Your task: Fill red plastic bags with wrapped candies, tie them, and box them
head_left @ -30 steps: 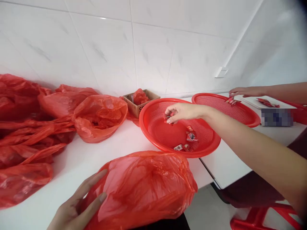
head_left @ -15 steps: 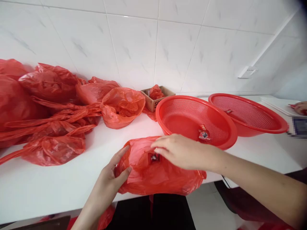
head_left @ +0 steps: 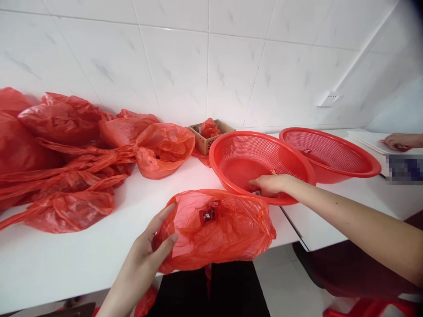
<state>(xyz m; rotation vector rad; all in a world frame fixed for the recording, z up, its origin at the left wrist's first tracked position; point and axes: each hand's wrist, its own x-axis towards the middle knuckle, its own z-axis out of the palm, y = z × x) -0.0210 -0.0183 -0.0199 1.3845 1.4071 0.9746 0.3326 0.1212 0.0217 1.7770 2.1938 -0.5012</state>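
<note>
Well, our white table point(head_left: 49, 264) bears heaped bags point(head_left: 66, 119), two baskets, the near basket point(head_left: 231, 169) and the far basket point(head_left: 340, 154), and one box point(head_left: 203, 144) with red plastic point(head_left: 210, 128) inside. At the front edge, one open bag point(head_left: 231, 237) contains at least one packet point(head_left: 209, 215); our left hand point(head_left: 145, 253) has thumb and forefinger apart at its mouth. Our right hand point(head_left: 269, 185) reaches over the near basket's rim to another packet point(head_left: 257, 192); whether it grips, we cannot tell.

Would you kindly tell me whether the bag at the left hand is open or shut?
The red bag is open: its mouth gapes at the left hand, and a small dark packet shows inside.
</note>
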